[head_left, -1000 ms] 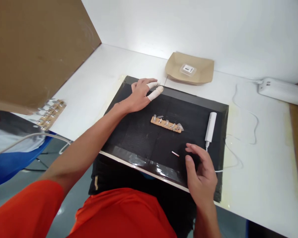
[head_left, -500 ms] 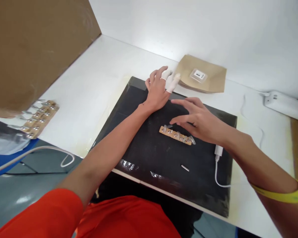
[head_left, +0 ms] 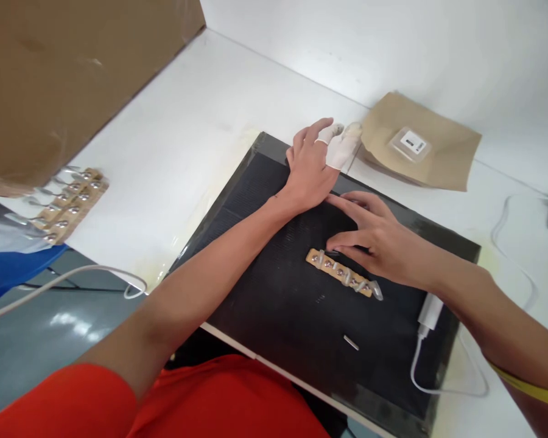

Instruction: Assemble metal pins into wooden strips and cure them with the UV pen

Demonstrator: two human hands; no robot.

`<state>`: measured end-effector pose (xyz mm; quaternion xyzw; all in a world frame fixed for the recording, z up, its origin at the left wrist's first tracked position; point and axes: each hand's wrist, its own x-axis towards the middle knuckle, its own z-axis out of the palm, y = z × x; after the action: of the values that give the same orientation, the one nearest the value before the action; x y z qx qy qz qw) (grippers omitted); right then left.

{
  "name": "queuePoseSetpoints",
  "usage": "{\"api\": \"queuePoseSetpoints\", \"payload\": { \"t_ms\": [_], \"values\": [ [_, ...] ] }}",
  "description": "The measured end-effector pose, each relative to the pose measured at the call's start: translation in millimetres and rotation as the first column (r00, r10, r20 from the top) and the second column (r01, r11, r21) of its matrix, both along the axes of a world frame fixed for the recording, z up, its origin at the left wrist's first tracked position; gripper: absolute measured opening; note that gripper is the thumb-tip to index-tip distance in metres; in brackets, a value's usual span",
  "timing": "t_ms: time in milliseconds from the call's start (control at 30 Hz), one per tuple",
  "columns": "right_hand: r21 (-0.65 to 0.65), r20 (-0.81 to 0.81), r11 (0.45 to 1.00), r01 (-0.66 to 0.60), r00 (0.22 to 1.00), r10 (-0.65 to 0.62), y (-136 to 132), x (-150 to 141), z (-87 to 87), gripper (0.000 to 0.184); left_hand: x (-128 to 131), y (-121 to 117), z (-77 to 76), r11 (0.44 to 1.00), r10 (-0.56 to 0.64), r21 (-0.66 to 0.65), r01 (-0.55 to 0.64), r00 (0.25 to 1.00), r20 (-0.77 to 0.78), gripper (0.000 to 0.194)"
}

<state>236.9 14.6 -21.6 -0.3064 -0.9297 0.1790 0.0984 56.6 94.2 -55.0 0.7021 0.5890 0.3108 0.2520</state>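
Observation:
My left hand (head_left: 313, 167) reaches over the back edge of the black mat (head_left: 274, 292), fingers spread and empty, with white finger cots on the thumb and index finger. My right hand (head_left: 369, 240) lies low over the mat, its index finger stretched out and apart from the thumb. That thumb tip is beside the left end of a small wooden strip (head_left: 333, 272), near a small dark or clear piece partly hidden by the hand. Metal studs and short clear tubes sit along the strip. Closer to my body, a short silver pin (head_left: 351, 342) lies on the mat.
A brown paper tray (head_left: 452, 164) behind the mat holds a clear labelled case (head_left: 411, 144). At right is a white plug-like block (head_left: 430, 311) with a cable. Another studded wooden piece (head_left: 75, 207) lies at the left table edge, beside a large brown board (head_left: 82, 79).
The view has shifted, so the mat and strip appear lower and further right. My right thumb is closer to the strip's left end. My left hand keeps its spread pose.

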Motion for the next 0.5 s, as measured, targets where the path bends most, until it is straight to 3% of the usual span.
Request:
{"api": "queuePoseSetpoints", "payload": {
  "t_ms": [133, 267, 500],
  "values": [
    [0.035, 0.0, 0.998, 0.045, 0.999, -0.045, -5, 7, 4.8, 0.024, 0, -1, 1.0, 1.0, -0.011, -0.006, 0.011, 1.0, -0.019, 0.061],
    [-0.016, -0.027, 0.999, 0.031, 0.999, -0.032, -11, 4, 6.4, 0.03, -1, -1, 2.5, 1.0, -0.025, -0.01, 0.025, 1.0, -0.009, 0.061],
    [-0.077, 0.008, 0.997, -0.012, 1.0, 0.013, -7, 1, -0.1, 0.018, -1, -2, 5.2, 1.0, -0.008, -0.006, 0.008, 1.0, 0.028, 0.068]
  ]
}}
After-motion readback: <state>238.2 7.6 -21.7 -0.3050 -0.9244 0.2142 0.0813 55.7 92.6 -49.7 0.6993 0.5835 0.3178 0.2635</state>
